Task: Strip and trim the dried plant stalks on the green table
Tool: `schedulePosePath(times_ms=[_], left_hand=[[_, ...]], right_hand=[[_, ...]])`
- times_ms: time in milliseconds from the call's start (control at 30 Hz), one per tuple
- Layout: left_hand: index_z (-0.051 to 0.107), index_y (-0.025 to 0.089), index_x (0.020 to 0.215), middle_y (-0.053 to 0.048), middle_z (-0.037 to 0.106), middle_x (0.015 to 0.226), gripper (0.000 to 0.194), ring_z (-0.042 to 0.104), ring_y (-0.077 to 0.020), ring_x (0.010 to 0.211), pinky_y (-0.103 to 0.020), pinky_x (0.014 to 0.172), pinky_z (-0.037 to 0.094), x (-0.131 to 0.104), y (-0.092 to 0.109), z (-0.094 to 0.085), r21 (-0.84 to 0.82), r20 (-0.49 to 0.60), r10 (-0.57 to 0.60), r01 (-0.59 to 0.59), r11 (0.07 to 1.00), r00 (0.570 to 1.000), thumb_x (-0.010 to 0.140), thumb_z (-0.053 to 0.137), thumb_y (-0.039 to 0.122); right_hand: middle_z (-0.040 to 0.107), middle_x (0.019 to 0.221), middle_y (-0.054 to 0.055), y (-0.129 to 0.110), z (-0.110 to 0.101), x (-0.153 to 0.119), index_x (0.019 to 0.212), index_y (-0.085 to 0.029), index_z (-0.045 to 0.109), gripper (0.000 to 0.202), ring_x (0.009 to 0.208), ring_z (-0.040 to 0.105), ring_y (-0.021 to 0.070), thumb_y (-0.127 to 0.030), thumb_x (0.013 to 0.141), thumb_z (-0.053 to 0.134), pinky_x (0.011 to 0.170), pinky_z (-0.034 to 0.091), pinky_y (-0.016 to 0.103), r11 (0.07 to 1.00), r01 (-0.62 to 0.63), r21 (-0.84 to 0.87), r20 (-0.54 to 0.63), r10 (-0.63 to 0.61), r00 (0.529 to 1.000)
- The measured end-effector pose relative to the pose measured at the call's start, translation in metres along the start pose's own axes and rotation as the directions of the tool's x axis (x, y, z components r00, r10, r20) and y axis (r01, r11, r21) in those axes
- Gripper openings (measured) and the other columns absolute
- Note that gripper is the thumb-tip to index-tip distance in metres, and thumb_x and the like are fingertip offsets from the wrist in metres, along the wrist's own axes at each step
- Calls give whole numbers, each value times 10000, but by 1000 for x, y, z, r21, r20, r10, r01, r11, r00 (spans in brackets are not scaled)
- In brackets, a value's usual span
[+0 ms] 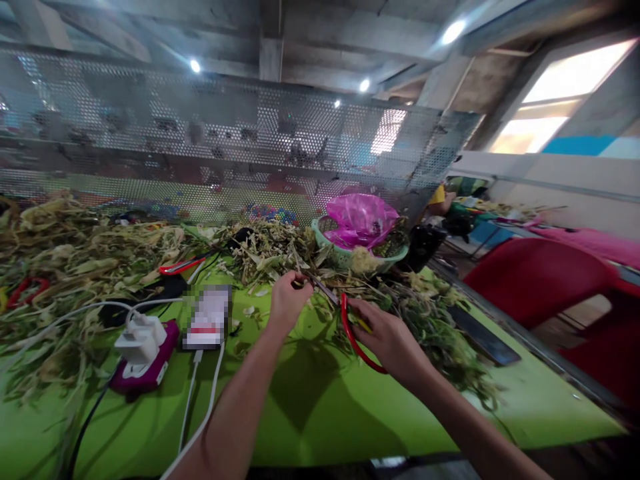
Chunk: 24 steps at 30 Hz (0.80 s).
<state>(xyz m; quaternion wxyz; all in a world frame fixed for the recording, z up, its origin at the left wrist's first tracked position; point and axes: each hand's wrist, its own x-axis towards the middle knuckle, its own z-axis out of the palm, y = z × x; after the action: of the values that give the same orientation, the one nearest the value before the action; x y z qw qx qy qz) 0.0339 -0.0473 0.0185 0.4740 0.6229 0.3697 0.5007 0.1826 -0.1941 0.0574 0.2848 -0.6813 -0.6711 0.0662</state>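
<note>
My right hand (393, 337) is closed around the red handle of a pair of scissors (350, 333), with a bit of yellow showing between the fingers. Their metal blades point up and left, close to my left hand (290, 300). The fingers of that hand are pinched on a thin piece of dried plant (299, 261) at the blade tips. Behind both hands lies a heap of dry, leafy plant stalks (273, 250). Greener, wilted stalks (443, 340) spread to the right of my right hand.
A pale green basket (400, 257) holds a pink plastic bag (363, 217). On the green table (310, 427) are a charging phone (207, 317), a purple power strip (143, 380) with white chargers, a red-handled tool (183, 265) and a dark flat object (485, 335). A perforated metal screen (225, 140) stands behind. Red chairs (543, 273) are at right.
</note>
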Motion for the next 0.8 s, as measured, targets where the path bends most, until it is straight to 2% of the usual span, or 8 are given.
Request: schedulePosePath(times_ms=[133,300,433,533,633,800], left_hand=[[639,147,740,20,574,631,188,468,-96,563,-216,552,353,2,0,0,-169,-9,-95,92,981,995,647,676,306],[656,134,765,4,596,663,209,506,-98,596,-228,607,408,0,7,-1,-427,49,-233,231,874,971,632,697,290],[672,146,778,-1,619,704,204,536,-103,630,-236,641,425,-2,8,-1,-508,66,-276,270,818,959,615,704,264],[667,152,784,6,617,697,220,539,-101,623,-239,642,425,-2,7,0,-536,69,-279,271,799,958,605,717,269],[661,148,795,5,615,708,252,540,-100,634,-239,646,429,-2,7,1,-548,82,-268,268,792,960,593,739,276],[650,144,783,5,611,710,274,539,-98,645,-240,648,445,-3,7,3,-564,106,-248,264,783,963,571,772,267]], right_hand=[[674,997,49,1,-2,-2,1220,-216,539,383,854,621,222,-332,855,538,766,474,308,987,-76,138,-18,80,997],[634,923,24,5,-7,-13,1254,-241,489,467,865,585,208,-414,833,594,760,485,281,930,-156,333,110,126,986],[628,930,16,0,-7,-19,1192,-278,526,438,869,573,206,-469,809,623,753,477,270,894,-224,388,195,157,968],[616,921,21,-6,-3,-19,1154,-256,561,434,857,555,202,-499,801,627,765,468,285,848,-259,462,218,174,960],[587,856,13,-10,3,-18,1113,-232,595,436,783,530,175,-525,792,630,709,456,273,750,-293,593,234,188,954],[549,750,-9,-15,12,-20,1114,-250,607,496,582,451,115,-539,723,707,514,362,226,501,-411,762,285,311,907]])
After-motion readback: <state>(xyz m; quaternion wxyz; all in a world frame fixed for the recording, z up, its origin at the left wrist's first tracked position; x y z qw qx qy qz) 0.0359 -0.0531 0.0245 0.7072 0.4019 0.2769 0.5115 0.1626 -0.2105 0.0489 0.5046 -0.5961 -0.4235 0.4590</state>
